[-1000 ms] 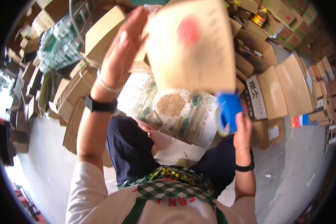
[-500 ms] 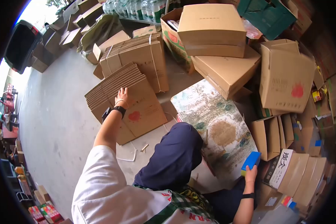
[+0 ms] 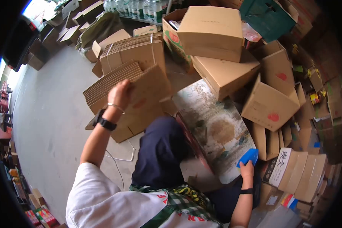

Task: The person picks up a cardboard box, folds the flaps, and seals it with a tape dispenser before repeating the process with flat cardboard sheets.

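head view | left hand [image 3: 121,94], left of table [image 3: 222,131]: fingers grip flat box [image 3: 152,95]; a snagged edge could drag over the stack [image 3: 112,79] | right hand [image 3: 247,170], by table's near right corner: fingers around blue tape holder [image 3: 249,155] | white label [image 3: 280,170], right of table: dark characters, not surely readable

Daylight is glaring white at the upper left, while the far right is sinking into dimness. The lens is bending edges toward black corners, and blur is softening the knee [image 3: 162,131].
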`<state>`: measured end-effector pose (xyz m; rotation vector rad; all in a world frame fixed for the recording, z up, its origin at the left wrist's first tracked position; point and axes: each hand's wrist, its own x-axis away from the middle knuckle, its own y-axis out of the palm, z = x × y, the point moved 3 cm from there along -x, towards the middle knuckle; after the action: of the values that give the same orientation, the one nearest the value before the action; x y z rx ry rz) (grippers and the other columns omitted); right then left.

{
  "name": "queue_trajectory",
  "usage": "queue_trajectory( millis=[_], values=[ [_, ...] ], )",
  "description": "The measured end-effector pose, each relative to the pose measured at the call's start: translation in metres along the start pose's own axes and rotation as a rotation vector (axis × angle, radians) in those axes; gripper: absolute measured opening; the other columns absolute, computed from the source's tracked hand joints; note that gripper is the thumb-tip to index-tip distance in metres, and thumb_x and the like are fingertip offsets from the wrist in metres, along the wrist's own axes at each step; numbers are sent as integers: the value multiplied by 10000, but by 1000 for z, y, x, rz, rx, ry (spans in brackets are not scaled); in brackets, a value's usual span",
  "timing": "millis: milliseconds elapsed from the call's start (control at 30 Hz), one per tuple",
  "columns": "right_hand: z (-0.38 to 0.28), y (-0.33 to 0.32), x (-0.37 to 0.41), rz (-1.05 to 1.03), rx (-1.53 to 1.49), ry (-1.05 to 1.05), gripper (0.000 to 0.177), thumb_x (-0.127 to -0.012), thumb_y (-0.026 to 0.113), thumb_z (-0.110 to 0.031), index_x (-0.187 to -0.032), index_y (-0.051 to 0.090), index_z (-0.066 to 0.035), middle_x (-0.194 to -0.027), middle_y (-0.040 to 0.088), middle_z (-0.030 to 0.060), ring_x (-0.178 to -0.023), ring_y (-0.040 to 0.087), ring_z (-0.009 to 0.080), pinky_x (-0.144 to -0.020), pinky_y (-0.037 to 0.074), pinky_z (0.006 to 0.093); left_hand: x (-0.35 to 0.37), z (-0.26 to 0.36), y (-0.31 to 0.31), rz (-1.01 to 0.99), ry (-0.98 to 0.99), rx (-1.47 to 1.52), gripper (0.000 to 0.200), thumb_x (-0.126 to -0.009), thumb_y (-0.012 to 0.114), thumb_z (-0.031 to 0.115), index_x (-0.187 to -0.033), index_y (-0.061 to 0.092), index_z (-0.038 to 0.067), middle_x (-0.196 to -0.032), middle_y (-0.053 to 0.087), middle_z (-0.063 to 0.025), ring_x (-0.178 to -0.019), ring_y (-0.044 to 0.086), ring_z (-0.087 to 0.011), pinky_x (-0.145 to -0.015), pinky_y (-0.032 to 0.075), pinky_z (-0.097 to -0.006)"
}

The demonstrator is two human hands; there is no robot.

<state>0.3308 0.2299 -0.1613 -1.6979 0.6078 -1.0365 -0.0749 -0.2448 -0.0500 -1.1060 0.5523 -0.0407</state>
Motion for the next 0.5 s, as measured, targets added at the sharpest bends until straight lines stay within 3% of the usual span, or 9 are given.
queue_trajectory(
  millis=[67,133,200,267,333,400,467,500],
  values=[
    [-4,-24,-2,148,-136,-210,526,-800,659,-297,-1134,481,69,-1083,569,276,-1045,560,361,-866,455,418,-19,80,-76,92,224,59,129,-792,616,149,-841,536,61,-802,573,-139,-720,573,-358,-589,464,-413],
    [-20,-61,3,85,-629,-267,452,-870,600,-234,-1186,472,64,-1118,580,214,-1057,572,276,-882,453,346,-20,157,-123,39,520,72,125,-744,635,138,-839,568,94,-768,563,-81,-690,585,-303,-573,495,-369],
    [-59,-114,30,78,-885,-386,360,-919,532,-162,-1207,474,47,-1163,566,146,-1076,548,209,-906,431,300,9,217,-126,-88,999,152,164,-659,640,133,-810,580,112,-800,582,-51,-680,599,-227,-534,493,-333],
    [-102,-154,69,-81,-1144,-460,366,-926,523,-164,-1229,469,33,-1200,543,137,-1101,527,199,-937,411,304,53,277,-114,-126,1386,343,111,-646,596,177,-739,542,148,-704,507,2,-644,545,-165,-499,441,-292],
    [-136,-168,102,-305,-1132,-631,504,-937,499,-295,-1316,375,12,-1297,458,144,-1193,444,210,-976,365,304,112,320,-78,-278,1571,596,103,-672,562,181,-680,478,121,-694,487,19,-685,533,-162,-631,447,-308],
    [-159,-145,110,-255,-1054,-797,654,-890,581,-313,-1343,287,57,-1314,424,187,-1202,427,261,-988,358,352,143,351,-62,-388,1765,638,105,-685,561,190,-731,535,99,-770,525,-8,-787,546,-180,-691,468,-341],
    [-174,-145,119,-191,-720,-797,882,-828,636,-425,-1391,158,56,-1377,330,202,-1268,332,283,-1036,289,360,147,360,-45,-387,1759,774,139,-707,547,188,-794,584,86,-935,557,-64,-914,539,-203,-816,463,-377],
    [-171,-143,116,-178,-724,-785,882,-828,636,-425,-1391,158,56,-1377,330,202,-1268,332,283,-1036,289,360,148,357,-42,-406,1761,699,311,-749,532,210,-1017,595,66,-1202,515,-120,-1099,506,-226,-954,407,-385]
  ],
)
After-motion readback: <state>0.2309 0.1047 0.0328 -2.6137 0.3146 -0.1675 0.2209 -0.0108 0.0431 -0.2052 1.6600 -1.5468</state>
